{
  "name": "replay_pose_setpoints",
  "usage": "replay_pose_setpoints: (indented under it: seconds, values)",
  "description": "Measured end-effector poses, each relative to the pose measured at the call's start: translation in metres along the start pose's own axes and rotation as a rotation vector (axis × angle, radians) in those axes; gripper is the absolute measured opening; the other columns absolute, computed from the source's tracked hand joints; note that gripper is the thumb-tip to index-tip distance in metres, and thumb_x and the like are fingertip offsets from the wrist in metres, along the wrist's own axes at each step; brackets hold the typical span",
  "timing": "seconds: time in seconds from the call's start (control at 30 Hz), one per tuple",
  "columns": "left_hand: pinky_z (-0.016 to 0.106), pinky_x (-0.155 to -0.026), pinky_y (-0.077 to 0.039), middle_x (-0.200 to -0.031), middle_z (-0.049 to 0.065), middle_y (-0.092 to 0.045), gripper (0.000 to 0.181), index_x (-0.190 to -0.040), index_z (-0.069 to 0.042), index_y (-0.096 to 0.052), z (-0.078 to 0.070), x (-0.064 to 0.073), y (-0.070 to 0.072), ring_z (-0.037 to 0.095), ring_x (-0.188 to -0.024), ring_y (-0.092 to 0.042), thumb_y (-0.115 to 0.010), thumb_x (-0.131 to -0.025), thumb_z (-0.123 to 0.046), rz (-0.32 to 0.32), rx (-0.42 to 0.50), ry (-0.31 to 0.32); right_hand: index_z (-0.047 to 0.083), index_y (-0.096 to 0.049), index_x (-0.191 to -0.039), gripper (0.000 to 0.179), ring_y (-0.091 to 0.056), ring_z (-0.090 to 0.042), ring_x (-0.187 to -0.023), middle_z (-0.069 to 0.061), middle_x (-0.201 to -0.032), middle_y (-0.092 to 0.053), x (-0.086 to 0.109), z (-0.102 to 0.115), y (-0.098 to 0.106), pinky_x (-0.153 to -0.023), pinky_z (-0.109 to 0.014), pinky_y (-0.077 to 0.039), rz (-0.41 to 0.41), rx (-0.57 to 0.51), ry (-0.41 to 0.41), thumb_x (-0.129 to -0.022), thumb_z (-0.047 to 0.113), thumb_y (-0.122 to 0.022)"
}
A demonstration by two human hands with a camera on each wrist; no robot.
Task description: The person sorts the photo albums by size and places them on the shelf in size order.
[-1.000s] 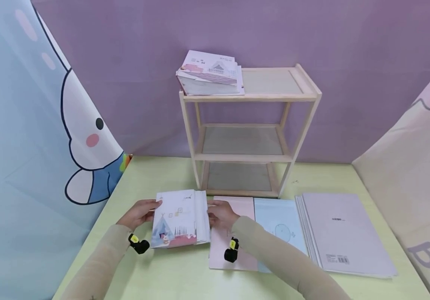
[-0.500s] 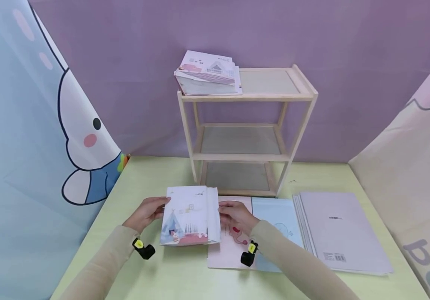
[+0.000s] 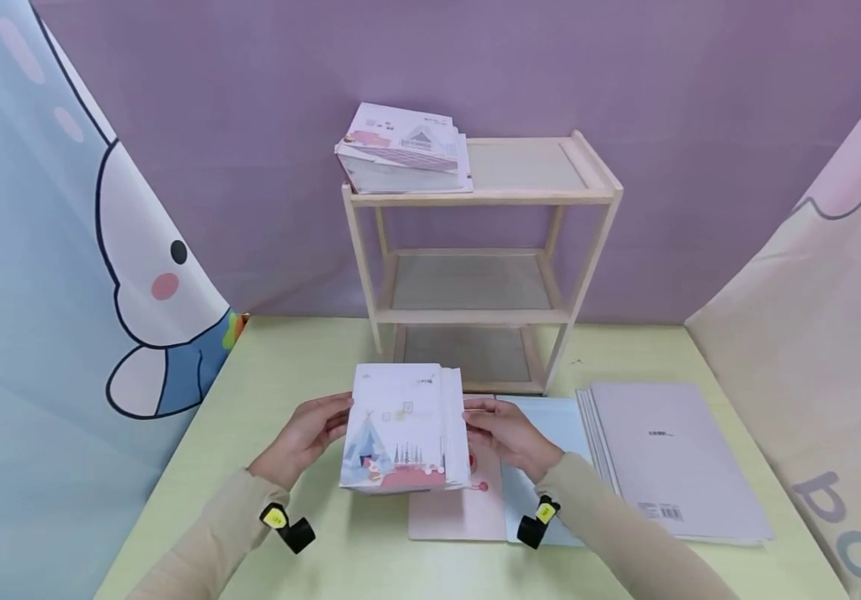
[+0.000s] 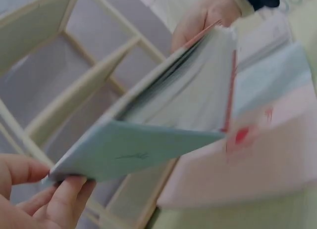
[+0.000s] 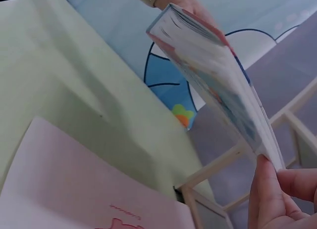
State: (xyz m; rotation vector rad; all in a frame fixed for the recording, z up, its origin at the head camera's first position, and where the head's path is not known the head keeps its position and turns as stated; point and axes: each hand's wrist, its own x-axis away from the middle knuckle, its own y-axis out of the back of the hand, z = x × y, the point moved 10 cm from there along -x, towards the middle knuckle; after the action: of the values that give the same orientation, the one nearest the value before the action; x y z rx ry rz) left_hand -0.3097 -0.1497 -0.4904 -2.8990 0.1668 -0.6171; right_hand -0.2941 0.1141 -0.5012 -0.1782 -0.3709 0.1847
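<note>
Both hands hold a small stack of notebooks (image 3: 400, 425) above the table, its top cover white with a blue tent and a pink floor. My left hand (image 3: 302, 437) pinches the left edge. In the left wrist view, the thumb and fingers of the left hand (image 4: 44, 199) grip a corner of the pale blue-green cover (image 4: 143, 147). My right hand (image 3: 513, 433) grips the right edge; in the right wrist view its fingertips (image 5: 265, 164) pinch the notebooks' (image 5: 213, 80) thin side. Page edges show between the covers.
A three-tier wooden shelf (image 3: 475, 200) stands behind, with a notebook pile (image 3: 407, 150) at its top left. A pink notebook (image 3: 445, 521) and a blue one (image 3: 550, 421) lie under the right hand. Larger grey-covered notebooks (image 3: 678, 450) lie at the right.
Both hands have carried the notebook stack rightward and a little up, toward the shelf's front. It now partly covers the pink notebook. The head view has shifted slightly.
</note>
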Motion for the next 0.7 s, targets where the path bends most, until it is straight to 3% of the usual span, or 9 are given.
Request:
replay_pose_setpoints:
  seconds: [0.33, 0.53, 0.7]
  values:
    - [0.018, -0.080, -0.052, -0.100, 0.001, -0.066, 0.044, -0.138, 0.011, -0.036, -0.028, 0.019, -0.032, 0.009, -0.089, -0.063, -0.046, -0.096, -0.001, 0.079, 0.092, -0.095, -0.010, -0.049, -0.122, 0.031, -0.064, -0.012, -0.084, -0.004, -0.097, -0.064, 0.018, 0.029, 0.007, -0.077, -0.024, -0.054, 0.108, -0.064, 0.067, -0.093, 0.002, -0.054]
    - [0.020, -0.084, -0.050, -0.102, -0.002, -0.067, 0.046, -0.140, 0.013, -0.030, -0.046, 0.033, -0.055, 0.009, -0.094, -0.064, -0.043, -0.096, 0.006, 0.159, 0.219, -0.158, -0.003, -0.053, -0.118, 0.024, -0.063, -0.012, -0.086, -0.004, -0.099, -0.064, 0.030, 0.045, 0.014, -0.076, -0.021, -0.054, 0.151, -0.110, 0.094, -0.095, 0.000, -0.050]
    - [0.020, -0.082, -0.051, -0.102, -0.002, -0.069, 0.040, -0.135, 0.010, -0.042, -0.056, 0.043, -0.067, 0.009, -0.092, -0.065, -0.044, -0.095, 0.006, 0.166, 0.259, -0.197, 0.003, -0.056, -0.113, 0.019, -0.062, -0.011, -0.086, -0.004, -0.099, -0.064, 0.040, 0.054, 0.020, -0.077, -0.019, -0.053, 0.157, -0.148, 0.100, -0.096, 0.000, -0.048]
